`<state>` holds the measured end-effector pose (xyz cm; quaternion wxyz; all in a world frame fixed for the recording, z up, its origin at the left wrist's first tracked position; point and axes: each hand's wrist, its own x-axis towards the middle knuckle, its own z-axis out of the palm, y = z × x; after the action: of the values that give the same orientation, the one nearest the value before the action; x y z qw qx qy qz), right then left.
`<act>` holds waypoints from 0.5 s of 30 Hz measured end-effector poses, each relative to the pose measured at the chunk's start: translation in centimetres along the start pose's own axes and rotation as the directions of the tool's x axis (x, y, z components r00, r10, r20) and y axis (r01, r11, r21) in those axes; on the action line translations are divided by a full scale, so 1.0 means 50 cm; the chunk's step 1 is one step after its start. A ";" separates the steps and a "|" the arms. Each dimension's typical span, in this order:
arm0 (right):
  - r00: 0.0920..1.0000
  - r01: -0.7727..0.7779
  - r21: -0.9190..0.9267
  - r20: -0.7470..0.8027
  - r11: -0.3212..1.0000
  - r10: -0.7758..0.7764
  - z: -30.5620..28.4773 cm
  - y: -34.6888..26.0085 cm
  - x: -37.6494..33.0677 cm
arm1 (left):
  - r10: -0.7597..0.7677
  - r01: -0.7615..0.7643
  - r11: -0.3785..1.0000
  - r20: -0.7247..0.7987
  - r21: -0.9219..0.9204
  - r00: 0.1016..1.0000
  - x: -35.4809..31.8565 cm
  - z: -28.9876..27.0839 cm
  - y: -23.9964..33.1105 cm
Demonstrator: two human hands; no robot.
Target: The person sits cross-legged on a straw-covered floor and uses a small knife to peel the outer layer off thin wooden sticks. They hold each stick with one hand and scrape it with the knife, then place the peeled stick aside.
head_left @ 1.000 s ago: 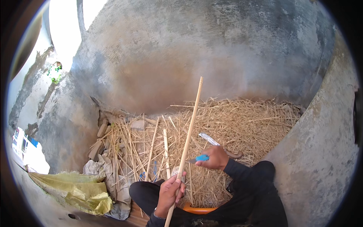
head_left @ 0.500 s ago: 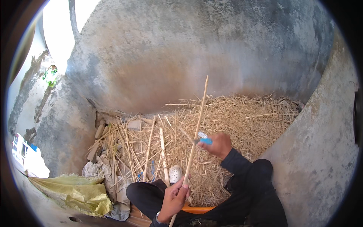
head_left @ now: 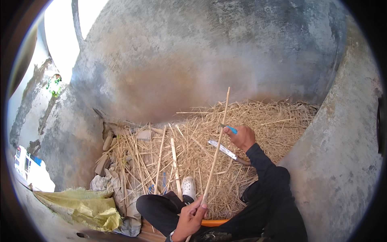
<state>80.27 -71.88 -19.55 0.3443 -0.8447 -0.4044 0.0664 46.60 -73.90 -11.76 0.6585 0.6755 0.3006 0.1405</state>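
Single head-worn fisheye view, angled down and forward, close over lap and straw (head_left: 258, 125).

Black long sleeve (head_left: 264, 169), dark trousers (head_left: 161, 207), a white perforated clog (head_left: 188, 187); both hands bare, wristband on the left wrist (head_left: 172, 234).

A straw pile (head_left: 242, 133) lies on the floor against the wall (head_left: 193, 60), in front of the seated person. A stick (head_left: 215, 151) slants up over the pile, its lower end in the left hand (head_left: 191, 218), near the knees. The right hand (head_left: 242, 137) is farther up, just right of the stick. A blade (head_left: 223, 149) lies on the straw between stick and right forearm. A shoe (head_left: 188, 187) sits left of the stick's lower part. A sack (head_left: 80, 205) lies far left, beside rubble (head_left: 107, 161).
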 end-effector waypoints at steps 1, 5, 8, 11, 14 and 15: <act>0.990 0.139 0.029 -0.001 0.990 -0.139 0.006 -0.014 -0.012 | 0.003 -0.003 1.000 -0.025 0.030 1.000 0.003 -0.005 -0.005; 0.908 0.419 0.067 -0.042 0.906 -0.417 0.055 -0.084 -0.102 | 0.037 -0.015 0.988 -0.135 0.154 0.990 0.005 -0.020 -0.004; 0.968 0.252 0.042 0.010 0.967 -0.252 0.037 -0.065 -0.055 | 0.072 -0.043 0.970 -0.118 0.238 0.990 -0.021 -0.010 -0.008; 0.998 0.056 0.058 0.033 0.997 -0.058 0.013 0.001 -0.005 | 0.054 -0.031 0.968 -0.088 0.251 0.995 -0.031 -0.002 -0.021; 0.962 0.260 0.174 0.038 0.950 -0.270 0.049 -0.042 -0.057 | 0.065 -0.038 0.973 -0.114 0.228 0.991 -0.020 -0.007 -0.009; 0.937 0.338 0.192 0.021 0.921 -0.348 0.059 -0.084 -0.099 | 0.068 -0.028 0.966 -0.147 0.257 0.987 -0.018 -0.015 -0.015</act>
<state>73.14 -72.09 -19.92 0.4168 -0.7229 -0.5472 0.0655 45.27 -73.86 -12.22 0.5377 0.7484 0.3498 0.1686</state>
